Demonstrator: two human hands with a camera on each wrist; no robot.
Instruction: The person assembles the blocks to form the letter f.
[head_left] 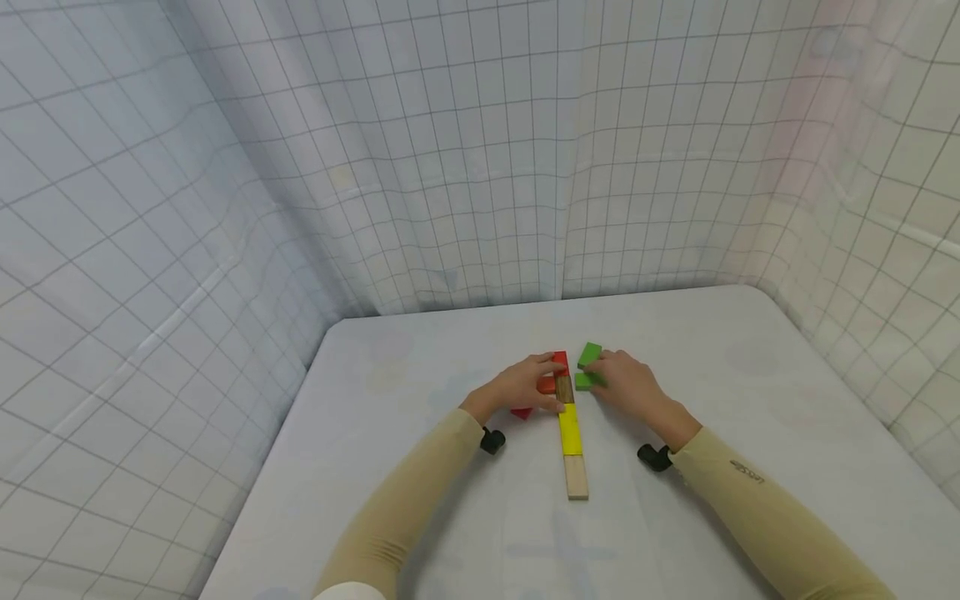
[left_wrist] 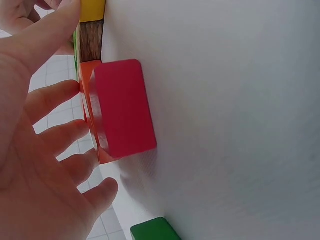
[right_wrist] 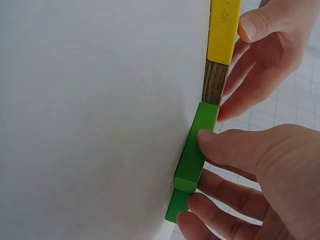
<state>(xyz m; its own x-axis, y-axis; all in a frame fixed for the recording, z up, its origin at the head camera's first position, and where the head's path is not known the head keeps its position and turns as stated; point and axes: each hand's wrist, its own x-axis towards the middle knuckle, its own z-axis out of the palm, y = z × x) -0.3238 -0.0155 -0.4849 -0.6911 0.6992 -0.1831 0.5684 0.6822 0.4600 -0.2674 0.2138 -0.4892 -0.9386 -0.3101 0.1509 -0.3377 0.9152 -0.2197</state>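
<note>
A row of flat blocks runs down the table: pale wood (head_left: 576, 477), yellow (head_left: 570, 429), dark brown (head_left: 564, 387), then red (head_left: 560, 360). My left hand (head_left: 521, 385) lies open at the row's left side, thumb by the yellow block (left_wrist: 92, 9) and brown block (left_wrist: 91, 46), fingers spread beside an orange block (left_wrist: 89, 95) and a red block (left_wrist: 122, 107). My right hand (head_left: 628, 385) is on the row's right side. Its thumb presses a green block (right_wrist: 199, 147) lying next to the brown block (right_wrist: 215, 82), and its fingertips touch a second green block (right_wrist: 176, 207).
Another red block (head_left: 522, 412) lies partly hidden under my left wrist. The white table (head_left: 750, 400) is enclosed by grid-patterned fabric walls on the left, back and right. The table's left edge (head_left: 277, 450) lies well away from the blocks.
</note>
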